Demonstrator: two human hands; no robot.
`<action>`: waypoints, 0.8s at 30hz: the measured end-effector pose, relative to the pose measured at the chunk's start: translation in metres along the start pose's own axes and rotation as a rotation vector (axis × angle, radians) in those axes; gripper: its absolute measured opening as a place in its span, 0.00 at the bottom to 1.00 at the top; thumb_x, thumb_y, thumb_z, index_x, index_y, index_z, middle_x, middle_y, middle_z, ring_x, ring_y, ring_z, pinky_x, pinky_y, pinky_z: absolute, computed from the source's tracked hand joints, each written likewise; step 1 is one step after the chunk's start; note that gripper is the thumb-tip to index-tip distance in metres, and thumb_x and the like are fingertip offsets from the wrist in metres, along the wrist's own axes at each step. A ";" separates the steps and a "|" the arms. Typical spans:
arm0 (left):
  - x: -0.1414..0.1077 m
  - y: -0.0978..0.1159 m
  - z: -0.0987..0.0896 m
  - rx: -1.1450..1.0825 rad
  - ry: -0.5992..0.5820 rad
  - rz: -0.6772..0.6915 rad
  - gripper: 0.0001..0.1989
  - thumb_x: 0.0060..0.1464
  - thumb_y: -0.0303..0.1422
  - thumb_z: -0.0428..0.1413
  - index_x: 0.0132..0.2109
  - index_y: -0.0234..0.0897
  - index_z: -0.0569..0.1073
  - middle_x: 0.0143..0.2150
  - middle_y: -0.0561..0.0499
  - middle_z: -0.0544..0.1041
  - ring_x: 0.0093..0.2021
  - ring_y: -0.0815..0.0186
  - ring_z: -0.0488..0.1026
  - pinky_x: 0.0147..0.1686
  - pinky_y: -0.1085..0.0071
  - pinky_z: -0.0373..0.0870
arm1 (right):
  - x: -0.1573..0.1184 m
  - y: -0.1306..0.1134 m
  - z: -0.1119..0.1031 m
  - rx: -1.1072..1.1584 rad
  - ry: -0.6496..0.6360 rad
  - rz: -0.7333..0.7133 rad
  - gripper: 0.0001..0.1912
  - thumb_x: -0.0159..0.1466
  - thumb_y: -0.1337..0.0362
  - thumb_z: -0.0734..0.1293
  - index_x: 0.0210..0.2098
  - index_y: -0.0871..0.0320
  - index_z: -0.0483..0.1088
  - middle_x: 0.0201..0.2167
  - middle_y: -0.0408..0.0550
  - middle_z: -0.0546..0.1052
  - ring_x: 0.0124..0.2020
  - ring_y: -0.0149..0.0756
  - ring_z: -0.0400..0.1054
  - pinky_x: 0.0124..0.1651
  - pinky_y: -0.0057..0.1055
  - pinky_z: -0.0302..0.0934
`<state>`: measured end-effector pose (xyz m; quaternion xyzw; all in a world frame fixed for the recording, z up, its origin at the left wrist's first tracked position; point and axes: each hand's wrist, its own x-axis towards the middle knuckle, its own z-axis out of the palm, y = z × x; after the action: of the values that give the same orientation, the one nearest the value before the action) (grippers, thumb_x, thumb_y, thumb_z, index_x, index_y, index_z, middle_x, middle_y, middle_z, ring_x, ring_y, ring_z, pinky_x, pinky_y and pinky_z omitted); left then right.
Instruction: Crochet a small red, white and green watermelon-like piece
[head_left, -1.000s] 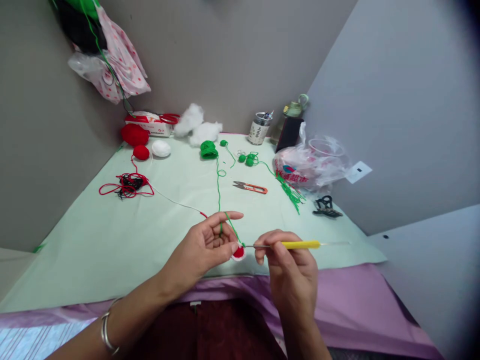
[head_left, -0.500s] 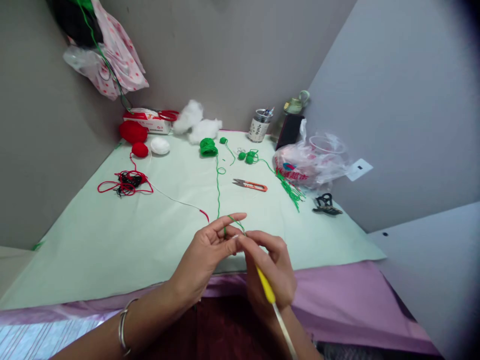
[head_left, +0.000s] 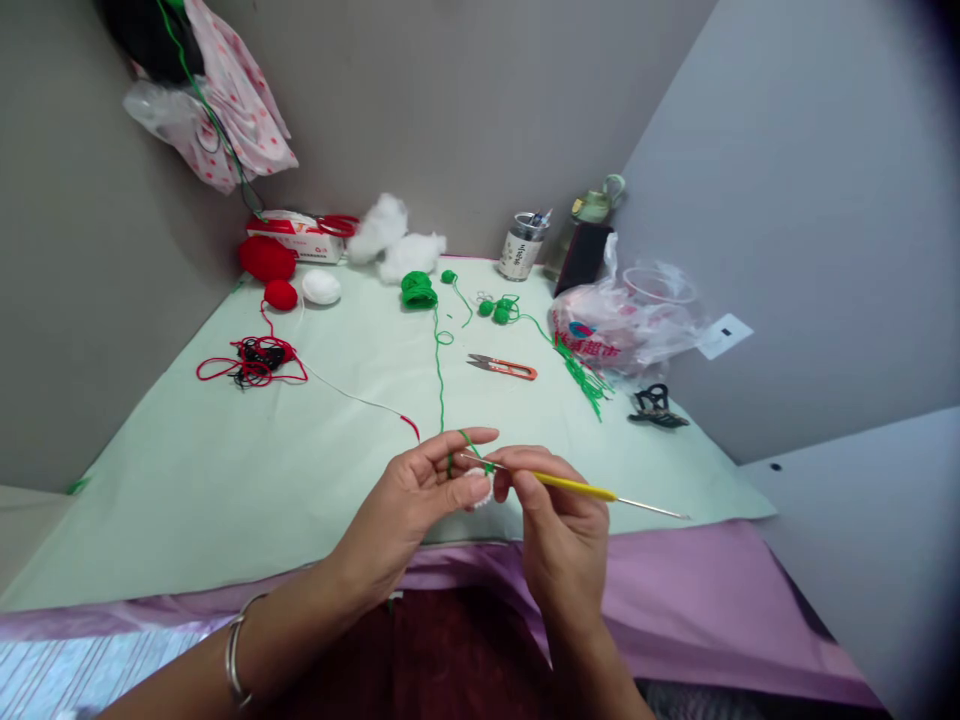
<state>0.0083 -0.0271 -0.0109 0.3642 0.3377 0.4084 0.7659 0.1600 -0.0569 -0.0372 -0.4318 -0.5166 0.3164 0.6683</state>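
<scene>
My left hand (head_left: 420, 495) pinches a small white crocheted piece (head_left: 482, 488) between thumb and fingers. Green yarn (head_left: 440, 385) runs from the green yarn ball (head_left: 417, 290) down to this hand and loops over its raised index finger. In my right hand (head_left: 562, 510) is a crochet hook with a yellow handle (head_left: 576, 486). The hook lies nearly level, its thin metal tip by the green loop at the top edge of the white piece. Its other metal end sticks out to the right.
Orange-handled snips (head_left: 502, 367) lie mid-table. Red and black yarn (head_left: 259, 362), a white ball (head_left: 322, 288) and stuffing (head_left: 411, 258) are left and behind. A pen can (head_left: 521, 247), plastic bag (head_left: 622, 320), green yarn strands (head_left: 583, 375) and black hair clip (head_left: 655, 407) stand or lie right.
The hook has swung from steeply slanted to nearly level. My right hand has turned and moved slightly right, and the white piece with green yarn on it shows more.
</scene>
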 end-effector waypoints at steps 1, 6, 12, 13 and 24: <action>-0.001 0.000 0.000 0.011 0.014 0.015 0.18 0.54 0.34 0.72 0.53 0.46 0.85 0.37 0.54 0.76 0.38 0.68 0.69 0.42 0.70 0.65 | 0.000 0.001 0.000 0.011 0.005 0.017 0.07 0.72 0.64 0.70 0.42 0.52 0.83 0.36 0.46 0.83 0.32 0.33 0.74 0.36 0.31 0.70; -0.002 0.003 -0.001 0.032 0.032 0.038 0.17 0.55 0.35 0.70 0.53 0.46 0.86 0.36 0.54 0.73 0.37 0.68 0.67 0.41 0.70 0.64 | 0.002 0.004 -0.002 0.141 0.019 0.061 0.06 0.71 0.63 0.70 0.41 0.54 0.82 0.35 0.47 0.83 0.30 0.32 0.74 0.34 0.30 0.71; -0.001 0.005 -0.001 0.036 0.012 0.032 0.13 0.55 0.34 0.69 0.49 0.45 0.87 0.35 0.54 0.73 0.37 0.67 0.67 0.42 0.69 0.62 | 0.005 0.000 0.000 0.171 0.032 0.057 0.10 0.73 0.59 0.68 0.38 0.56 0.76 0.33 0.48 0.83 0.27 0.32 0.75 0.31 0.29 0.73; -0.001 0.005 -0.001 0.046 0.012 0.034 0.13 0.55 0.35 0.69 0.49 0.45 0.87 0.35 0.54 0.73 0.37 0.67 0.67 0.42 0.69 0.62 | 0.005 0.000 -0.001 0.169 0.024 0.047 0.10 0.73 0.59 0.67 0.38 0.57 0.76 0.33 0.48 0.82 0.27 0.32 0.75 0.31 0.29 0.73; -0.003 0.003 -0.008 0.202 -0.008 0.147 0.14 0.59 0.33 0.68 0.52 0.48 0.86 0.34 0.55 0.74 0.37 0.68 0.70 0.43 0.71 0.68 | -0.007 -0.012 -0.010 -0.085 -0.055 -0.160 0.11 0.76 0.69 0.62 0.45 0.54 0.76 0.39 0.47 0.82 0.35 0.34 0.75 0.38 0.33 0.72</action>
<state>-0.0004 -0.0262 -0.0114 0.4648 0.3464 0.4260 0.6946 0.1675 -0.0704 -0.0298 -0.4081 -0.5805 0.2517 0.6581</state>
